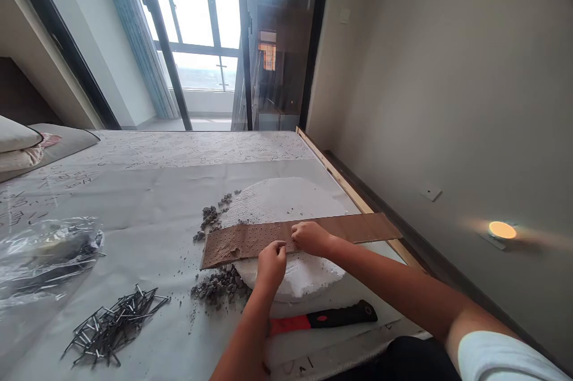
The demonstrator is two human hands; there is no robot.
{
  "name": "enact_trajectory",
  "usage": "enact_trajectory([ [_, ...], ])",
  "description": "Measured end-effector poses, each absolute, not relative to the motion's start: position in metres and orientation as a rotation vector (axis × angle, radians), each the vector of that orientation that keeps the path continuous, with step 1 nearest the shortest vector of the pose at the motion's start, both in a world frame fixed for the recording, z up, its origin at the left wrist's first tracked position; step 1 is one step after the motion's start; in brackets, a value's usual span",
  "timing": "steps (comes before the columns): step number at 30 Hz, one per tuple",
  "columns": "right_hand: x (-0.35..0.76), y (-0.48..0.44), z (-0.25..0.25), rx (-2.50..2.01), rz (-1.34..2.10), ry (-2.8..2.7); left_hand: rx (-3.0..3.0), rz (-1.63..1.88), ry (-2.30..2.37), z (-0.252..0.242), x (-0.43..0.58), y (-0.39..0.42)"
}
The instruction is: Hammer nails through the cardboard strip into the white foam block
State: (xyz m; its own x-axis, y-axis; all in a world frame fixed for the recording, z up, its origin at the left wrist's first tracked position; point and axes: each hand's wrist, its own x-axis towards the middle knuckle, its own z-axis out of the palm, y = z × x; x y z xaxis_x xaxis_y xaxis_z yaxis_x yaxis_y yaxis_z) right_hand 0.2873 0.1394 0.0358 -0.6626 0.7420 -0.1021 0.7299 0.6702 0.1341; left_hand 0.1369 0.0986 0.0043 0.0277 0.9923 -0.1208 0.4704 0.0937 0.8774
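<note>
One brown board (pixel 295 236), long and narrow, lies flat across one round white foam disc (pixel 286 202). The board runs left to right; its left two-thirds is covered in a grid of small holes or nail points, too many and too fine to count, and its right end is plain. Its left end overhangs the foam.

Two hands in view, both the person's own. Left hand (pixel 271 264) sits at the near edge of the board, fingers curled and pinched together at the tips against the board; whether a nail is between them cannot be told. Right hand (pixel 311 237) rests on the board just right of the left hand, fingers bent down with the tips on the surface, nearly closed; nothing visibly held.

Two patches of grey rubble: one (pixel 212 217) at the far left of the foam, one (pixel 221 286) at the near left edge under the board's overhang.

One hammer (pixel 322 318) with a red and black handle lies near the foam on its near side, between the forearms, untouched; its head is hidden.

One loose heap of dark nails (pixel 114 324) lies at near left, well apart from the board; count not possible. One crumpled clear plastic bag (pixel 45 255) sits left of it, with dark contents.

All rest on grey paper sheeting (pixel 147 190). One pillow stack (pixel 20 145) at far left. One round lamp (pixel 502 229) glows low on the right wall.
</note>
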Motion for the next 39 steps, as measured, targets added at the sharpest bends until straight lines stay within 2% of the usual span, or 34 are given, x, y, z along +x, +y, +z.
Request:
enact_trajectory([
  [4, 0.287, 0.137, 0.023, 1.192, 0.144, 2.731, 1.961, 0.506, 1.733, 0.005, 0.143, 0.090],
  [10, 0.283, 0.136, 0.021, 1.209, 0.141, 2.717, 2.078, 0.273, 1.807, 0.012, 0.143, 0.085],
  [23, 0.289, 0.140, 0.043, 1.419, 0.012, 2.729, 2.096, 0.217, 1.833, 0.015, 0.144, 0.084],
  [27, 0.295, 0.142, 0.067, 1.510, -0.022, 2.800, 2.049, 0.302, 1.799, 0.013, 0.143, 0.085],
  [30, 0.301, 0.142, 0.090, 1.539, -0.201, 2.940, 1.779, 0.661, 1.685, 0.010, 0.141, 0.091],
  [33, 0.299, 0.139, 0.101, 1.411, -0.655, 3.082, 1.113, 0.962, 1.371, 0.010, 0.141, 0.097],
  [35, 0.293, 0.135, 0.099, 1.284, -0.822, 3.086, 0.682, 0.982, 1.124, 0.012, 0.142, 0.098],
  [39, 0.279, 0.132, 0.086, 1.186, -0.735, 3.004, 0.364, 0.928, 0.869, 0.019, 0.144, 0.096],
])
